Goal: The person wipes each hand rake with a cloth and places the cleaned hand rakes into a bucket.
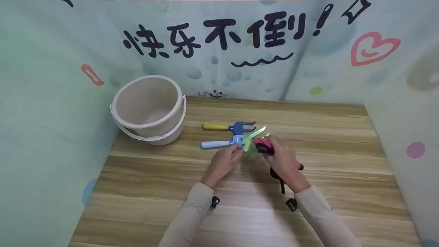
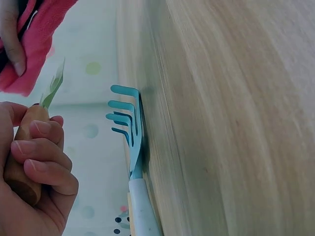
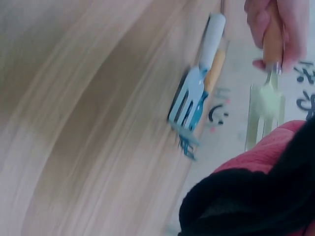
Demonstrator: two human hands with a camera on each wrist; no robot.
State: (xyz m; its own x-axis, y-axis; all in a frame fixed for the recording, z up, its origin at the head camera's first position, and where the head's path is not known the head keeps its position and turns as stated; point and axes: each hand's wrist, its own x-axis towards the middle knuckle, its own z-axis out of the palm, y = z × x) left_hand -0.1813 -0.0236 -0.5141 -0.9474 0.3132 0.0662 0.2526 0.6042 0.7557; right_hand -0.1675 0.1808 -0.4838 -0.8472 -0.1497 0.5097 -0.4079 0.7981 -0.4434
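My left hand (image 1: 224, 163) grips the wooden handle (image 2: 30, 157) of a small hand fork with pale green tines (image 3: 266, 108). The fork is raised above the table, its tines pointing away toward my right hand. In my right hand (image 1: 283, 164) is a soft pink and black cloth (image 2: 37, 46), held close against the tines, which it partly covers in the right wrist view. Just beyond my left hand lies a light blue hand rake (image 1: 216, 144) with a pale handle. Behind it lies a dark blue hand rake (image 1: 216, 126) with a yellow handle.
A whitish bucket (image 1: 147, 94) with its handle hanging down stands at the back left of the wood-grain table (image 1: 144, 192). A printed cloth backdrop (image 1: 240, 79) rises along the table's back and sides.
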